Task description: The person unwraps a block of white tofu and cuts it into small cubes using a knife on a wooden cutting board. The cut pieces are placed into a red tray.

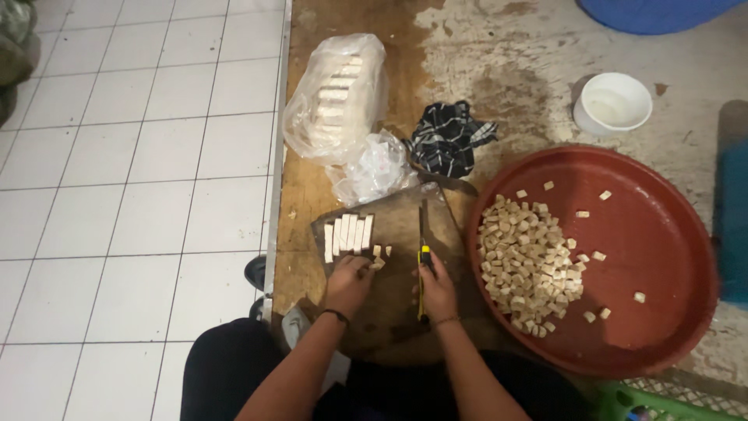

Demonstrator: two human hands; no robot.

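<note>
- The left hand point(348, 279) rests on the board point(393, 269), its grip curled narrow over a few small cut cubes point(379, 263) at the near end of the strips point(348, 234); whether it pinches one I cannot tell.
- The right hand point(436, 288) is on the board's right half, its grip closed around a knife point(422, 261) with a yellow handle, the blade pointing away from the person.
- The pale strips lie side by side at the board's far left part.
- The board sits on a worn wooden tabletop point(312, 195).
- Just right of the board is a wide red tray point(654, 257) with a heap of cubes point(530, 265) on its left side.
- Beyond the board lie a clear bag point(339, 97) of pale blocks, a crumpled bag point(374, 168) and a dark checked cloth point(448, 136).
- A white bowl point(613, 103) stands beyond the tray.
</note>
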